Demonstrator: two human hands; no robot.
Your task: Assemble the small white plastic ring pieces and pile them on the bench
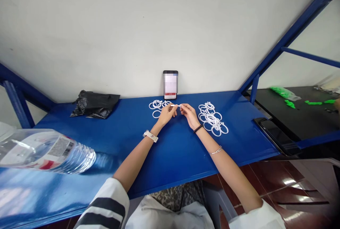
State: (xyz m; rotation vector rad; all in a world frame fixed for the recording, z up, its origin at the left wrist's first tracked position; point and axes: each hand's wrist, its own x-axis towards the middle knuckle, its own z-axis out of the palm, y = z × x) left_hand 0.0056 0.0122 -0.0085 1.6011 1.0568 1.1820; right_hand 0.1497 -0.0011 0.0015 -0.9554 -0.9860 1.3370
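Observation:
My left hand (pixel 168 113) and my right hand (pixel 189 113) meet over the blue table (pixel 175 151), fingers pinched together on one thin white ring piece (pixel 175 106) held between them. A small group of white rings (pixel 158 106) lies just beyond my left hand. A larger pile of white rings (pixel 212 118) lies right of my right hand. A watch sits on my left wrist, a dark bead bracelet and a silver bangle on my right arm.
A phone (pixel 170 84) leans upright against the white wall behind the rings. A black plastic bag (pixel 94 104) lies at the back left. A clear water bottle (pixel 45 151) lies on its side at near left. Green parts (pixel 289 98) sit on a black table at right.

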